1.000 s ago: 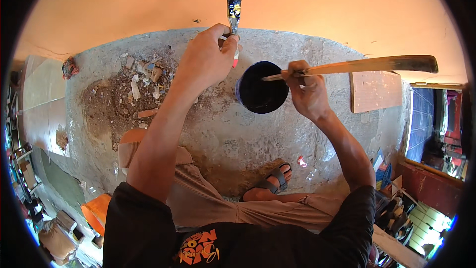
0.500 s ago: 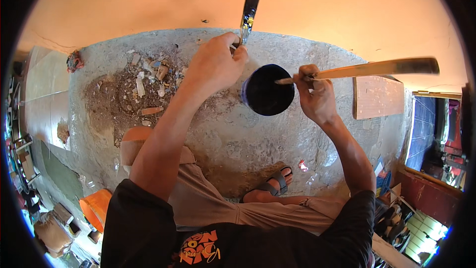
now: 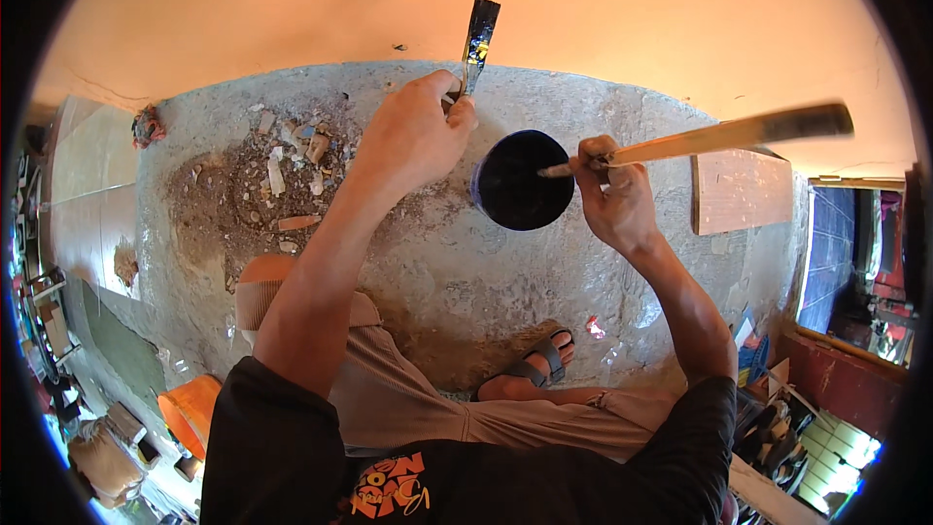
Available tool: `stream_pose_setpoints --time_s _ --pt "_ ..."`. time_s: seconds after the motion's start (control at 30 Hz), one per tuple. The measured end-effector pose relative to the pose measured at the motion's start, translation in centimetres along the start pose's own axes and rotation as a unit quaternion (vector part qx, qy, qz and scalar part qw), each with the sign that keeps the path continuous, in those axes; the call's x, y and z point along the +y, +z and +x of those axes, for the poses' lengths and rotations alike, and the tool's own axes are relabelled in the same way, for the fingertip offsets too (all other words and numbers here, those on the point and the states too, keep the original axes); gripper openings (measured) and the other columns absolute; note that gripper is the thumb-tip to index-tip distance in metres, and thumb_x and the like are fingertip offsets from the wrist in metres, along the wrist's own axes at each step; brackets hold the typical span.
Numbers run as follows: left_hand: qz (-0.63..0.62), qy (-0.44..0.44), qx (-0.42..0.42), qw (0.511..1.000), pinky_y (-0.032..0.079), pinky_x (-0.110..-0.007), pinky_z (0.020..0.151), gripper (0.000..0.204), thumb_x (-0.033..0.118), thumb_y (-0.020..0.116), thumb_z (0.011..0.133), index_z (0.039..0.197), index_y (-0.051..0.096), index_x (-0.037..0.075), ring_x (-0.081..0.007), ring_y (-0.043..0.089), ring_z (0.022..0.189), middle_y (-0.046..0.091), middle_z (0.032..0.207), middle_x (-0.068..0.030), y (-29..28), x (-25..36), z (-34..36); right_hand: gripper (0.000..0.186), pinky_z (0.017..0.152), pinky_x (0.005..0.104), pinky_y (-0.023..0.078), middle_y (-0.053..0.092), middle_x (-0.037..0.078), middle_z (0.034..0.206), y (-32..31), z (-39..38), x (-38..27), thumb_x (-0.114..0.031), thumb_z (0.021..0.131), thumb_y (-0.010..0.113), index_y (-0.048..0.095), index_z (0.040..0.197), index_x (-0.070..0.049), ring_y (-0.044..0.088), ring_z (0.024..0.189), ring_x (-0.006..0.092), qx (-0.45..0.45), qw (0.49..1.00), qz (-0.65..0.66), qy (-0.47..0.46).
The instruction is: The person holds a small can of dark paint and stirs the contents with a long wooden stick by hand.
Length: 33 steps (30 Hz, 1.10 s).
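While the left hand [image 3: 413, 136] grasps a paintbrush [image 3: 478, 44], bristles pointing toward the orange wall [image 3: 632, 15], the right hand [image 3: 618, 202], nearer the dark round bucket [image 3: 480, 192] just to its left, clasps a wooden stick [image 3: 700, 139] lying roughly crosswise, its left tip within the bucket's rim.

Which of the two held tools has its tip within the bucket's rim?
The wooden stick in the right hand; the paintbrush in the left hand points away from the bucket.

The left hand [image 3: 413, 131] was pinched closed at the frame's upper centre; the right hand [image 3: 617, 202] curled tight, right of centre.
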<state>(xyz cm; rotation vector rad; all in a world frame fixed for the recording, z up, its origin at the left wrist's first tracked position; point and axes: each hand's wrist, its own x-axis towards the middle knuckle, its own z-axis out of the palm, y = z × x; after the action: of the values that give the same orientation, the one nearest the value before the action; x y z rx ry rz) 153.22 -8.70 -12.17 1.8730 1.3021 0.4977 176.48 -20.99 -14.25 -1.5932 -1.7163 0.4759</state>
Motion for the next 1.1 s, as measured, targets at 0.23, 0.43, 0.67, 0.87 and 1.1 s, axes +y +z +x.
stream_pose_setpoints --time_s 0.23,0.43,0.67,0.87,1.1 --pt "0.032 0.016 0.008 0.999 0.051 -0.051 0.072 0.03 0.027 0.057 0.093 0.098 0.062 -0.001 -0.0417 0.067 0.078 0.068 0.08 -0.0244 0.1 0.3 0.0 0.007 0.061 0.0274 0.051 0.058 0.004 0.073 2.5 0.1 -0.3 0.002 0.095 0.062 0.056 0.095 -0.001 0.064 0.069 0.011 0.006 0.993 0.12 0.002" --pt "0.036 -0.01 -0.008 0.999 0.051 -0.05 0.072 0.031 0.029 0.056 0.094 0.102 0.063 -0.001 -0.0412 0.067 0.077 0.068 0.078 -0.0219 -0.8 0.4 -0.4 0.009 0.062 0.0328 0.056 0.067 0.012 0.076 0.4 -0.6 -0.1 0.002 0.093 0.062 0.057 0.1 0.0 0.075 0.078 0.025 0.017 0.999 -0.03 -0.013" --pt "0.026 -0.001 -0.004 1.0 0.053 -0.049 0.073 0.032 0.029 0.056 0.094 0.104 0.063 0.0 -0.0395 0.069 0.078 0.07 0.082 -0.0214 -0.1 -0.1 -0.4 0.008 0.062 0.0306 0.053 0.065 0.011 0.075 3.0 -0.1 0.1 0.002 0.092 0.064 0.058 0.098 -0.001 0.073 0.074 0.0197 0.029 0.995 0.091 0.042" --pt "0.048 -0.018 -0.02 0.998 0.054 -0.044 0.076 0.031 0.027 0.056 0.097 0.107 0.063 -0.001 -0.0329 0.072 0.084 0.072 0.087 -0.0192 -0.7 0.9 -0.6 0.007 0.063 0.0314 0.055 0.067 0.012 0.076 0.1 -0.9 -0.7 0.002 0.093 0.064 0.058 0.097 0.0 0.075 0.078 0.0217 0.014 1.0 -0.012 0.016" --pt "0.049 -0.013 -0.045 0.998 0.055 -0.039 0.075 0.03 0.025 0.055 0.1 0.107 0.061 -0.003 -0.0261 0.074 0.083 0.075 0.094 -0.0187 -0.3 0.7 -0.4 0.011 0.062 0.0235 0.049 0.06 0.001 0.08 3.2 -0.7 0.0 0.0 0.094 0.066 0.055 0.095 -0.002 0.061 0.072 0.0073 -0.006 0.99 0.123 0.067"
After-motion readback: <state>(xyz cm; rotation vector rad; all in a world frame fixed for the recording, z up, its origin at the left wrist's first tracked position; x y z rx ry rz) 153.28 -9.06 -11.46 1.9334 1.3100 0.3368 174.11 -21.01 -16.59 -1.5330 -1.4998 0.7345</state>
